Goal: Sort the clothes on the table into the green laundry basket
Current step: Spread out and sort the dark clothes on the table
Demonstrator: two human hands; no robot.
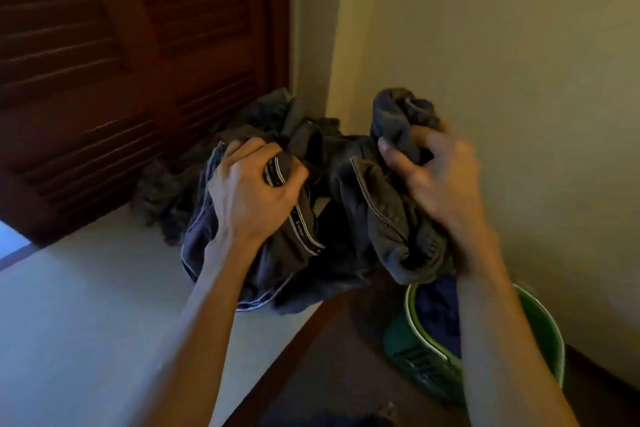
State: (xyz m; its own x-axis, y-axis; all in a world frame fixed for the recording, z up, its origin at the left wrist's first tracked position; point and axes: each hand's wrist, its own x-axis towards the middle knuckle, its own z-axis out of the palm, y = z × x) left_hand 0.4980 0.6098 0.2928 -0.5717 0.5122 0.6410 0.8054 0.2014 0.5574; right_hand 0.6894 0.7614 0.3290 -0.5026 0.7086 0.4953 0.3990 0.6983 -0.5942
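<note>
Both hands clutch bunched dark clothes (311, 204) at the counter (86, 305) edge, left hand (254, 191) on a striped waistband, right hand (440, 180) (the nearer one) just above the green laundry basket (543, 333) on the floor below.

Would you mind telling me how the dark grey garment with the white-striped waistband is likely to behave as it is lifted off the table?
The dark grey garment with the white-striped waistband will probably hang limp: it already bunches where the left hand grips it. It looks light, thin cloth. Its hem drapes over the white table edge and may drag neighbouring clothes along.
</note>
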